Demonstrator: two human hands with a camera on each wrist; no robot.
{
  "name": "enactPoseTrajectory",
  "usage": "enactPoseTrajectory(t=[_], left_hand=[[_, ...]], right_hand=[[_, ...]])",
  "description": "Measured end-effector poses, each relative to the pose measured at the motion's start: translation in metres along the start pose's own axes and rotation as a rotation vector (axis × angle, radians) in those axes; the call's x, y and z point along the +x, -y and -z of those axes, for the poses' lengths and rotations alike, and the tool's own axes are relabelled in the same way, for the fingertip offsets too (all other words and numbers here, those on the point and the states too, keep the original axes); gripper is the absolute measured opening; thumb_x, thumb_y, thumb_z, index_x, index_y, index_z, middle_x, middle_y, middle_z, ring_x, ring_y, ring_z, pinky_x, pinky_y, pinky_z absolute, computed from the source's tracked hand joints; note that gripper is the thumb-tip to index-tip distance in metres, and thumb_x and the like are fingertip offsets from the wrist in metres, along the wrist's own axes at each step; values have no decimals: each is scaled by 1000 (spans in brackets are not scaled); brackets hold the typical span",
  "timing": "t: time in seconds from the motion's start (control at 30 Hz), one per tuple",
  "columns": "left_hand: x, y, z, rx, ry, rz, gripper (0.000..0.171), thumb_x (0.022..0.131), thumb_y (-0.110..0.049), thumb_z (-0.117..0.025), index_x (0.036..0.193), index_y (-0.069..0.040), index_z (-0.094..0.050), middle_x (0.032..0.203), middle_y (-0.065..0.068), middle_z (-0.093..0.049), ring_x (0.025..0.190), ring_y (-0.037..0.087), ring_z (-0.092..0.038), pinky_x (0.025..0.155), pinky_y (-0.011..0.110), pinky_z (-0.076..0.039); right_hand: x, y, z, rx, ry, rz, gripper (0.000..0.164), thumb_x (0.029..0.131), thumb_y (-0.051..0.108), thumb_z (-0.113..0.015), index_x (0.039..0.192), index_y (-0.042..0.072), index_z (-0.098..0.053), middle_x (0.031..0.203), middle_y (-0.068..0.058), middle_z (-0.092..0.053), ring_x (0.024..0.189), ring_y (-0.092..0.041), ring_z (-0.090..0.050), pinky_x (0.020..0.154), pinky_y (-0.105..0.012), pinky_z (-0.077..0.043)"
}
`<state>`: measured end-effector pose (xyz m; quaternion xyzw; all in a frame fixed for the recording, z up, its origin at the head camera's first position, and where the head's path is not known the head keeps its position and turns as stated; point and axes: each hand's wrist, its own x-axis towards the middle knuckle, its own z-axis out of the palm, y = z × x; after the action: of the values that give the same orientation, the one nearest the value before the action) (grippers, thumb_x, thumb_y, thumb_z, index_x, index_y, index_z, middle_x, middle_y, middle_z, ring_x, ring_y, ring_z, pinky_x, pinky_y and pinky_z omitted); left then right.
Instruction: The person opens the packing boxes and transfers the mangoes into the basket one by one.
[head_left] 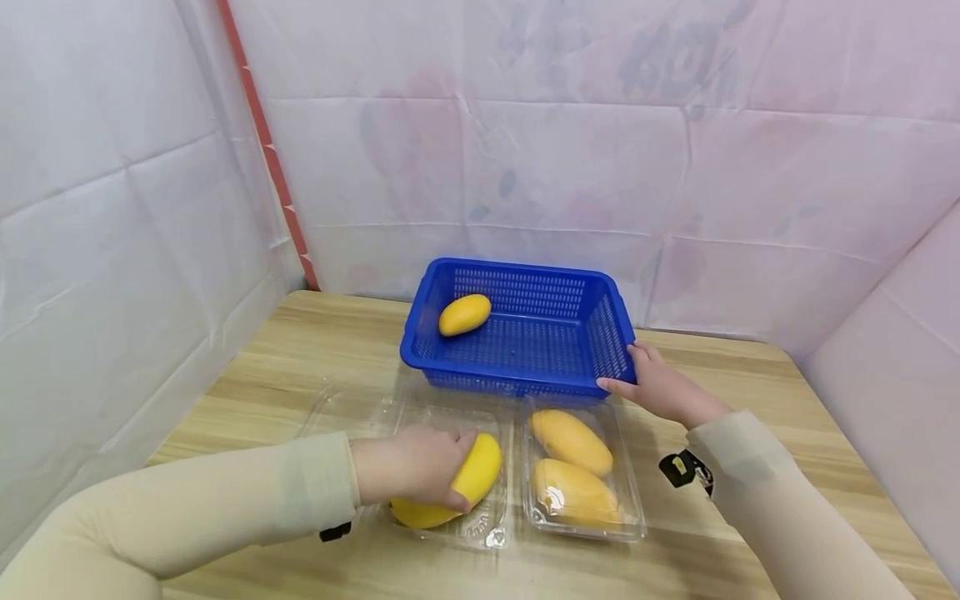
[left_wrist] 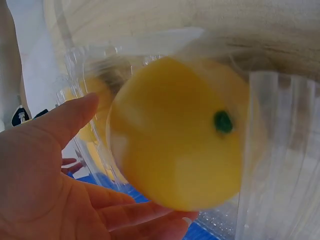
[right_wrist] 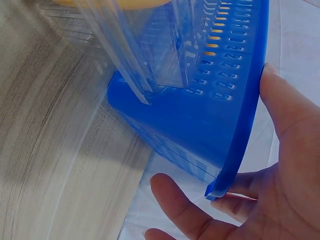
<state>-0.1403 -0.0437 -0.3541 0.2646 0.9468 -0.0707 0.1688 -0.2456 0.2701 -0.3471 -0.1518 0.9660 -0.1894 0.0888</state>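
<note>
My left hand (head_left: 420, 462) holds a yellow mango (head_left: 482, 471) inside an open clear plastic clamshell box (head_left: 491, 525). In the left wrist view the same mango (left_wrist: 175, 135) shows a green stem end, with the thumb on one side and fingers on the other. At the blue basket (head_left: 517, 380), my right hand (head_left: 663, 387) grips the right front corner. The right wrist view has the thumb against the basket's rim (right_wrist: 245, 135) and some fingers behind it. A single mango (head_left: 465, 315) lies in the basket's left part.
Right of the open box stands another clear box (head_left: 639, 508) with two mangoes (head_left: 573, 442) in it. Both boxes sit close in front of the basket on a wooden table (head_left: 337, 333). Pale sheeting (head_left: 525, 167) hangs behind and at both sides.
</note>
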Motion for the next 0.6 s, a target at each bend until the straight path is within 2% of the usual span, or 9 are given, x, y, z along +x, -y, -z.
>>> enactPoseTrajectory(t=[0.4,0.6], left_hand=[[-2,1,-8,-46,-2,3,96,74,-60,-67,146,-9,-30,133,9,-51,114,24,-53,92,40,-45],[-2,1,-11,-63,3,12,94,73,-59,-69,145,-10,-33,128,12,-54,110,26,-56,89,41,-46]], right_hand=[[2,-3,3,12,-11,12,95,90,51,-53,136,-23,-14,137,-42,-15,122,-57,-27,96,-65,-26],[2,-1,1,8,-1,3,94,90,50,-53,136,-23,-15,137,-42,-16,122,-57,-27,97,-64,-27]])
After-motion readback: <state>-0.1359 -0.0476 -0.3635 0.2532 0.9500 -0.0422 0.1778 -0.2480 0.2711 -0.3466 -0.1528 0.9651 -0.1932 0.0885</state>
